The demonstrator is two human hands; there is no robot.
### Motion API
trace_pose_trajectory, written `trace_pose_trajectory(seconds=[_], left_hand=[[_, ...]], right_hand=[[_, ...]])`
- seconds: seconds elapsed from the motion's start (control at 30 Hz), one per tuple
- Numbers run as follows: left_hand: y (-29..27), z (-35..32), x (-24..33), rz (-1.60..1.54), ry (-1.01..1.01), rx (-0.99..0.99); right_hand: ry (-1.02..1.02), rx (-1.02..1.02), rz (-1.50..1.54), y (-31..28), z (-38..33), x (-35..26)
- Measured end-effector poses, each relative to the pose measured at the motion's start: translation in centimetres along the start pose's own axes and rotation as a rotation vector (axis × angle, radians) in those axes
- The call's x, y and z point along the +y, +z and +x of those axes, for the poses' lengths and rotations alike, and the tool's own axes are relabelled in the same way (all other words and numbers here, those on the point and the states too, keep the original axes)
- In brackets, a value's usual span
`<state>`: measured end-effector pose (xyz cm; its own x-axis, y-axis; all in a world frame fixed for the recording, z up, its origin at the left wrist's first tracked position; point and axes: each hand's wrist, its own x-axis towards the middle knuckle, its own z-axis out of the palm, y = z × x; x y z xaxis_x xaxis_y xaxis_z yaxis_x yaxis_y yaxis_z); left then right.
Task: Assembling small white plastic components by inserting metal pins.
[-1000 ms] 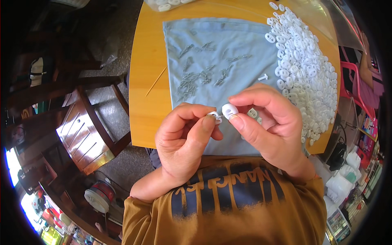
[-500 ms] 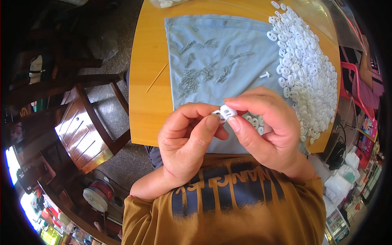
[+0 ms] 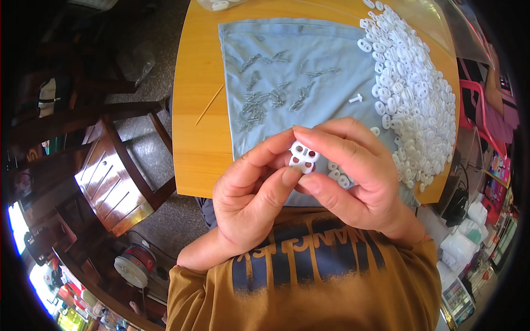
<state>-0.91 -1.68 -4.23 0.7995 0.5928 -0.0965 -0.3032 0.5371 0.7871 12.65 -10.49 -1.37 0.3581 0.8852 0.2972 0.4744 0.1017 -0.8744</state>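
Between my two hands is a white plastic cord lock [image 3: 301,162], its two rows of round holes facing up. My left hand [image 3: 247,196] pinches its lower left side with thumb and fingers. From the right, my right hand [image 3: 361,176] has its index fingertip at the top of the lock and its thumb near the lower edge. Under the right hand, several white two-hole pieces [image 3: 342,180] lie partly hidden on the light blue cloth [image 3: 331,49]. A small white T-shaped plunger [image 3: 356,99] lies farther up the cloth.
Several small metal springs [image 3: 256,105] lie scattered on the cloth's left half. A large heap of white two-hole pieces [image 3: 411,94] covers the table's right side. A thin wooden stick [image 3: 209,105] rests on the yellow table [image 3: 193,60]. A wooden chair [image 3: 113,187] stands left.
The white cord lock has turned in my fingers, so its holes now face up. My right index finger has shifted left over its top, and my right thumb has lowered slightly.
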Motion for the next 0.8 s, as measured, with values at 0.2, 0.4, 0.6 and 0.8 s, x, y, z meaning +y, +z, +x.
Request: trace_pose_trajectory(seconds=[0.2, 0.4, 0.6, 0.8], left_hand=[[-0.5, -0.1, 0.1, -0.048, -0.060, -0.099], [-0.5, -0.5, 0.1, -0.008, -0.018, -0.125], [-1.1, -0.1, 0.2, 0.295, 0.157, -0.187], [-0.4, -0.5, 0.4, 0.263, 0.167, -0.120]], right_hand=[[0.020, -0.043, 0.060, -0.4, -0.2, 0.0], [-0.004, -0.064, 0.109, -0.5, -0.4, 0.2], [-0.095, -0.059, 0.074, -0.5, -0.6, -0.1], [-0.095, -0.033, 0.087, 0.0, -1.0, -0.4]])
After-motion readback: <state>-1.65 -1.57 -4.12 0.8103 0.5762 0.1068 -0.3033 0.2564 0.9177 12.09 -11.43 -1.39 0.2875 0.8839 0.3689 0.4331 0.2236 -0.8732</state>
